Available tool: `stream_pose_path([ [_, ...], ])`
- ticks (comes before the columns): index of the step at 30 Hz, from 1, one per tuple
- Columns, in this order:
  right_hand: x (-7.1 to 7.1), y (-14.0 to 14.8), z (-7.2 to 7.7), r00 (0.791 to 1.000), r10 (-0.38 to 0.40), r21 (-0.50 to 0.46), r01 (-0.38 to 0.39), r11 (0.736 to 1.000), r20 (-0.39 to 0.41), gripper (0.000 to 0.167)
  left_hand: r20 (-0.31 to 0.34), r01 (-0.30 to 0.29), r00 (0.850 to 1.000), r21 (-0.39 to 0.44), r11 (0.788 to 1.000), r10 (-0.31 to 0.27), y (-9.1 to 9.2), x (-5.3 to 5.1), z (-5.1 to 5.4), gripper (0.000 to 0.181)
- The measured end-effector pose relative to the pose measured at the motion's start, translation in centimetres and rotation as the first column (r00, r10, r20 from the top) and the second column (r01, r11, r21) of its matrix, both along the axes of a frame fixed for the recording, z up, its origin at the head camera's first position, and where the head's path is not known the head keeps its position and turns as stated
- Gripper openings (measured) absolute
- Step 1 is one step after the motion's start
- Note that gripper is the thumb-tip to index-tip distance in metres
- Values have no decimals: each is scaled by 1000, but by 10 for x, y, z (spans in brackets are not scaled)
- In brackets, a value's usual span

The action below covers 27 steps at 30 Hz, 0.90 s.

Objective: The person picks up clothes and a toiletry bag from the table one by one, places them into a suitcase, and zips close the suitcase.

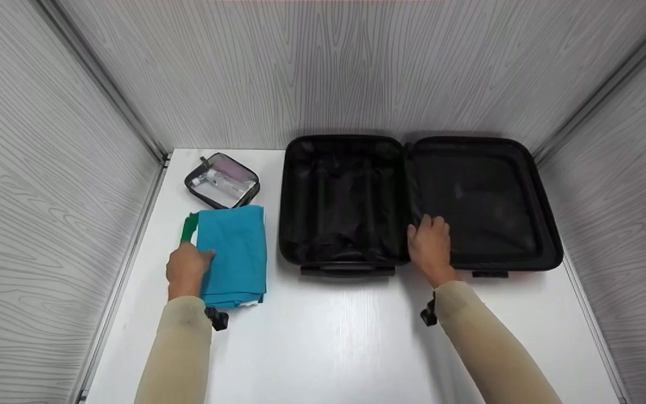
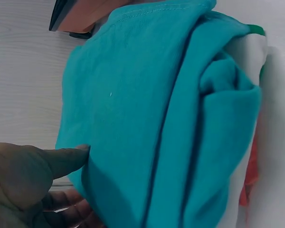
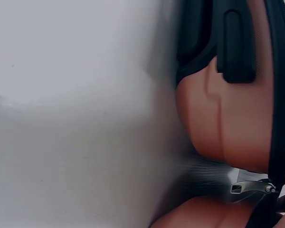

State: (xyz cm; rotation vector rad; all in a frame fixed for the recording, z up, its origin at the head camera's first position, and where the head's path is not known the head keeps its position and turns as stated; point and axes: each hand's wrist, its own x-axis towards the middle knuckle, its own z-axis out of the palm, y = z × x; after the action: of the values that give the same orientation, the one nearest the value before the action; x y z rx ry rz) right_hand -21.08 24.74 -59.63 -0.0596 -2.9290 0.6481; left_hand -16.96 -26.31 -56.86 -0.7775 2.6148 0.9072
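Left hand on folded cloth, right hand on open suitcase.
Your left hand (image 1: 187,266) grips the left edge of the blue-green folded cloth (image 1: 236,247), thumb on top and the other fingers at and beneath the edge; the cloth lies on the table (image 1: 323,342), left of the suitcase (image 1: 348,262), with white and green fabric (image 1: 189,226) showing at its sides. Your right hand (image 1: 432,249) rests on the suitcase's near edge, beside the hinge between the two spread halves; whether its fingers wrap the rim, you cannot tell. The suitcase has a black interior and an orange shell, and the right wrist view shows a metal zip pull (image 3: 249,188) by the gap. A clear, black-edged pouch (image 1: 212,193) holding a bottle lies just beyond the cloth.
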Motion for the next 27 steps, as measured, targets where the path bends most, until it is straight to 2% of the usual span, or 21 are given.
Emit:
stream_pose_path([
  [6,-3,-4,11,998,-18,-14,19,1000,54,51,14,9,1000,53,999,-9,-4,1,8,63],
  [11,-3,-4,19,995,-52,-5,53,999,89,52,-3,75,997,70,995,-75,-3,0,9,64],
  [16,-4,-2,17,995,-74,10,73,997,68,52,13,131,991,114,985,-133,1,-4,8,72],
  [20,-5,-1,10,996,-77,3,77,997,51,52,29,155,987,96,983,-158,2,-4,10,74],
  [23,-5,-2,6,996,-75,-7,75,997,43,53,24,168,985,72,983,-170,3,-3,18,73],
  [27,-6,-3,3,997,-79,-13,79,997,25,53,-3,199,980,62,978,-200,11,-6,37,73],
])
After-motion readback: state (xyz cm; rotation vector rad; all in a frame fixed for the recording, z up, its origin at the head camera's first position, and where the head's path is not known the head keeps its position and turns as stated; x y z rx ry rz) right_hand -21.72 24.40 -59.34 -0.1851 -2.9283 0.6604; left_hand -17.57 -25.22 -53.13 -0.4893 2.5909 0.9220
